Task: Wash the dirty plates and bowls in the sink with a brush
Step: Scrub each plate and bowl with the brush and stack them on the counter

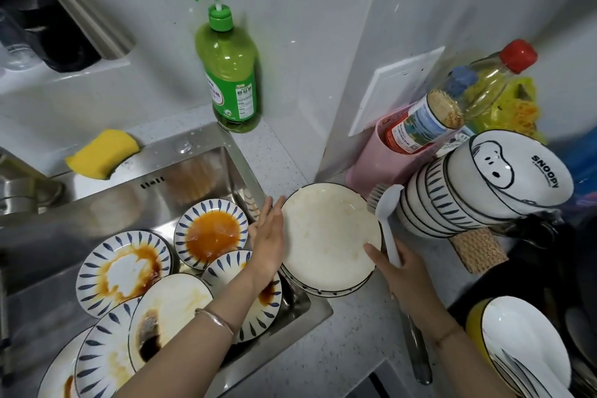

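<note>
Steel sink (113,200), set in the speckled desk (355,329), holds overlapping blue-patterned plates (124,271) smeared with orange and brown sauce. Left hand (268,239), fingers straight, lies flat against the left rim of a stained white plate (329,236) topping a stack on the desk just right of the sink. Right hand (408,275) grips the white brush (387,203) by its handle, thumb on that plate's right rim. Beyond: stacked striped bowls (429,203), yellow sponge (103,153) on the sink's far ledge, green soap bottle (231,74) against the grey wall (307,10).
</note>
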### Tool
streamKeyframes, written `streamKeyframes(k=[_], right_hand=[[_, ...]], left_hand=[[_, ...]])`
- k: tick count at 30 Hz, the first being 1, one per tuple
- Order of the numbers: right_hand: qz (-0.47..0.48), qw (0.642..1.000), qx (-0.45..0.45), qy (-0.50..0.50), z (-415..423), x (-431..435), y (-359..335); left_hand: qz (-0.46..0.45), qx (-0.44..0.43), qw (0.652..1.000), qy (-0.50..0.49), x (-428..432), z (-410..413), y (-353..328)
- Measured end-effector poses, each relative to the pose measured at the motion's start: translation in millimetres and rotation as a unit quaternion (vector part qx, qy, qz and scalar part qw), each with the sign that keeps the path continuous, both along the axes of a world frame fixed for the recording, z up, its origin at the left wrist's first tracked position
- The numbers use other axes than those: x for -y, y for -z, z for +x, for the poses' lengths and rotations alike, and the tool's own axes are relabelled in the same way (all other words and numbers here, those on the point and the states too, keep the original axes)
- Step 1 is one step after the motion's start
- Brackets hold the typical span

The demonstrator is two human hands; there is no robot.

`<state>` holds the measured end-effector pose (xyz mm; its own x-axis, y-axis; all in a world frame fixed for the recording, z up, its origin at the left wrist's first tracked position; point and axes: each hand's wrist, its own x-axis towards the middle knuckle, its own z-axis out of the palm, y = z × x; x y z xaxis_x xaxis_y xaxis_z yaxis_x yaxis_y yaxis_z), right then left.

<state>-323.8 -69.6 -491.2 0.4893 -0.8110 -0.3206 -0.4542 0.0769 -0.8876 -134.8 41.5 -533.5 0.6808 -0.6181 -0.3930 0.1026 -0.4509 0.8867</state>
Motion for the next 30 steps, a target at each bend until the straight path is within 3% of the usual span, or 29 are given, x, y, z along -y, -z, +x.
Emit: streamKeyframes(k=[6, 9, 12, 15, 18, 22, 24, 26, 30], right_hand=[[-0.031, 0.999, 0.031, -0.013, 6, -9, -30], [0.100, 0.985, 0.124, -0.068, 39, -20, -50], [0.192, 0.949, 0.197, -0.155, 83, -30, -68], [0.242, 0.917, 0.215, -0.232, 121, -40, -83], [0.243, 0.907, 0.203, -0.278, 154, -53, -97], [0.183, 0.915, 0.128, -0.335, 195, -59, -107], [0.105, 0.931, 0.050, -0.347, 212, -47, -105], [-0.029, 0.955, -0.006, -0.296, 228, -19, -101], [-0.190, 0.971, 0.093, -0.115, 281, 44, -120]], left_hand=[[-0.046, 0.034, 0.998, -0.012, -8, 4, -40], [-0.092, 0.034, 0.995, 0.028, -10, 12, -75], [-0.109, -0.024, 0.991, 0.068, -14, 27, -115], [-0.082, -0.053, 0.991, 0.089, -22, 53, -138], [-0.137, -0.104, 0.982, 0.082, -32, 81, -150], [-0.160, -0.096, 0.981, 0.046, -38, 113, -160], [-0.185, -0.091, 0.978, 0.021, -34, 127, -159], [-0.198, -0.073, 0.977, -0.036, -28, 142, -159], [-0.188, -0.036, 0.978, -0.078, -9, 174, -162]])
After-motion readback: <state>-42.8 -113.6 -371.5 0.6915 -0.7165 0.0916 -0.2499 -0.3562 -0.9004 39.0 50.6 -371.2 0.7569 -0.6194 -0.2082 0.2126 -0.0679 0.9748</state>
